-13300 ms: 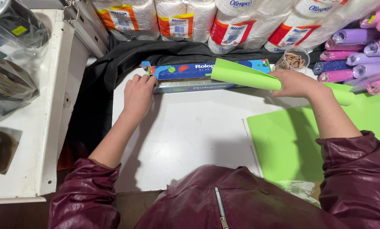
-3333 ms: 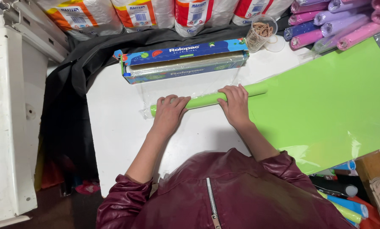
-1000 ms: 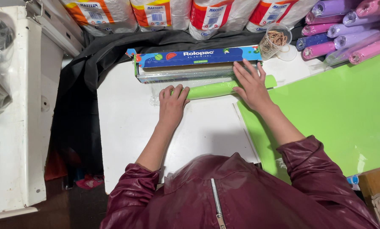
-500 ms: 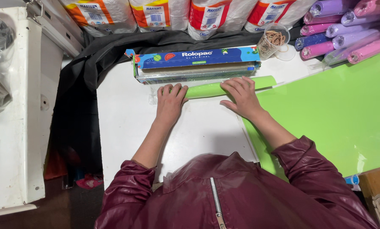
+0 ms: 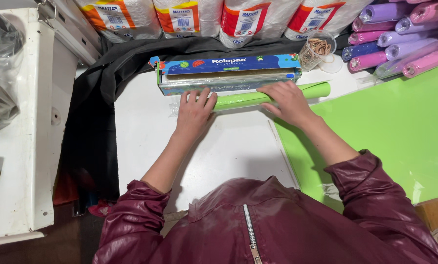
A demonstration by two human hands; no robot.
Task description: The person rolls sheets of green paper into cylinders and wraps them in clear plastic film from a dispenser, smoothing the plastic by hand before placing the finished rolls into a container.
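White tabletop [image 5: 228,146] carries the work, with a black cloth [image 5: 96,122] draped over its left edge and wrapped rolls stacked along the back. Going left to right: the left hand [image 5: 194,110] lies flat with fingers spread on the near end of a green paper roll [image 5: 272,95], and the right hand [image 5: 290,100] presses palm-down, fingers loosely open, on its middle. Neither hand pinches anything. The roll now lies tight against the blue film box [image 5: 228,73] behind it, with clear film wrinkled at its left end. Half a second ago the roll sat a little nearer the person and the right hand lay lower on it; both have since moved up toward the box (a small rolling push, I judge). Further right lie the flat green sheet [image 5: 390,127], a cup of rubber bands [image 5: 319,49], and purple and pink rolls [image 5: 400,49].
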